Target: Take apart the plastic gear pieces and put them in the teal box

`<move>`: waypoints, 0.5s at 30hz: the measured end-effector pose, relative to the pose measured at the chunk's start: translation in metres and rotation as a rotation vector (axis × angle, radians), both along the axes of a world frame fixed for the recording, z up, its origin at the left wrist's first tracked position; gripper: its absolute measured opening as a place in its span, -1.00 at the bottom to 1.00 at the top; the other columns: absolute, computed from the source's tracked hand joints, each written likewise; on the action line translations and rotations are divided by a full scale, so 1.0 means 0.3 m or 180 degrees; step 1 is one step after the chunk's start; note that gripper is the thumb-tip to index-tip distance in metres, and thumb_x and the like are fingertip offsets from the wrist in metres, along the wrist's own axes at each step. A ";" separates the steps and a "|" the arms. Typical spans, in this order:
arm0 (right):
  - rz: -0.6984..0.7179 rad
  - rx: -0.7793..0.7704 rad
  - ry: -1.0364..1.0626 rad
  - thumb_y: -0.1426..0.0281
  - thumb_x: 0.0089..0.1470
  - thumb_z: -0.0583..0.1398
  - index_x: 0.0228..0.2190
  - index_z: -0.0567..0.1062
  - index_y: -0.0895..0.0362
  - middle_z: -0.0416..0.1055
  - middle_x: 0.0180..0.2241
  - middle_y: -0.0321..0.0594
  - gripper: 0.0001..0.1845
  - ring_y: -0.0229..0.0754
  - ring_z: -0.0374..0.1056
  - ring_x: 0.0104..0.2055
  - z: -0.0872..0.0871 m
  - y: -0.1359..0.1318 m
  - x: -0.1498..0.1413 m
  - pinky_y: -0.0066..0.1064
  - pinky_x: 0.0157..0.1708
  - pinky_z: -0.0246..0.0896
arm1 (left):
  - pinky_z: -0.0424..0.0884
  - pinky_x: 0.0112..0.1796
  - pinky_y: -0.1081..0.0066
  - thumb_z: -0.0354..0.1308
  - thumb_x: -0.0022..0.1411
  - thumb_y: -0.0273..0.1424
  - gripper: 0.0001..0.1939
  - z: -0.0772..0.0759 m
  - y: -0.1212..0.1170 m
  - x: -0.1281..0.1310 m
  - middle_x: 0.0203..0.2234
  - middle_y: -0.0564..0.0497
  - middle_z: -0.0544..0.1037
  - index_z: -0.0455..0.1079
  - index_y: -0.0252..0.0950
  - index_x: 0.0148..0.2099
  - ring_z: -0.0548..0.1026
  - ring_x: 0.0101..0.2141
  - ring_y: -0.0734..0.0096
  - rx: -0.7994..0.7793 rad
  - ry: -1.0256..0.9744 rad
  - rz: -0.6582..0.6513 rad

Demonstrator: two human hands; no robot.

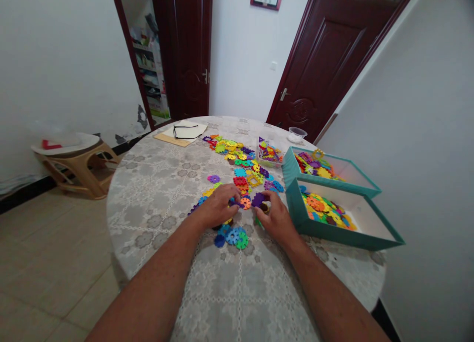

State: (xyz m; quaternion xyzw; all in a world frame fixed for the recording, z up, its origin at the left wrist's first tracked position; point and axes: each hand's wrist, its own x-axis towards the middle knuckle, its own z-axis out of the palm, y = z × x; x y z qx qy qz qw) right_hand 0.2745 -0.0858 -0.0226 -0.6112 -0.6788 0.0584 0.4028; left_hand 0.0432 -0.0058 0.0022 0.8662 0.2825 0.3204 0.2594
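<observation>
Both my hands rest on a round table (pixel 155 194) covered with a lace-patterned cloth. My left hand (pixel 217 206) is closed in a pinch on a small purple snowflake piece (pixel 236 202). My right hand (pixel 276 217) is closed too, pinching a purple snowflake piece (pixel 258 199) close to the left one. Between and below the hands lies a joined cluster of blue and green pieces (pixel 231 236). A scatter of colourful snowflake pieces (pixel 240 167) spreads across the table beyond my hands.
Two teal boxes (pixel 296 211) (pixel 291 167) with colourful pieces stand to the right. A small clear tray of pieces (pixel 269 154), a clear bowl (pixel 296 133), and glasses on papers (pixel 185 131) lie farther back. A stool (pixel 79 167) stands on the left, dark doors behind.
</observation>
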 end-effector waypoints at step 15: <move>0.0225 -0.0278 0.1807 0.29 0.09 0.33 0.05 0.33 0.01 0.53 -0.16 -0.21 -0.48 -0.08 0.52 -0.13 0.015 -0.010 -0.051 -0.20 -0.07 0.46 | 0.52 -0.01 0.26 0.25 0.24 -0.42 -0.91 0.033 0.000 0.013 -0.18 -0.02 0.62 0.53 -0.22 -0.19 0.58 -0.10 0.29 -0.0497 -0.1436 0.0515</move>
